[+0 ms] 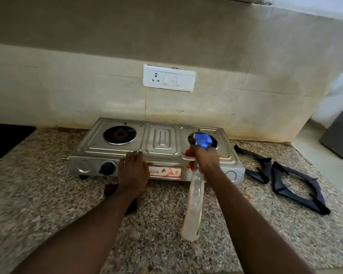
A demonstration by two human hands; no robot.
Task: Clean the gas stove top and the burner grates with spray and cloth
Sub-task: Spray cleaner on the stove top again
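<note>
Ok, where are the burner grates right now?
In the head view, both burner grates lie off the stove, on the granite counter to its right, side by side near the counter's right edge.

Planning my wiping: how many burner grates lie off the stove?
2 burner grates. One lies on the granite counter right of the stove; the other beside it, farther right and nearer. None looks hidden.
</note>
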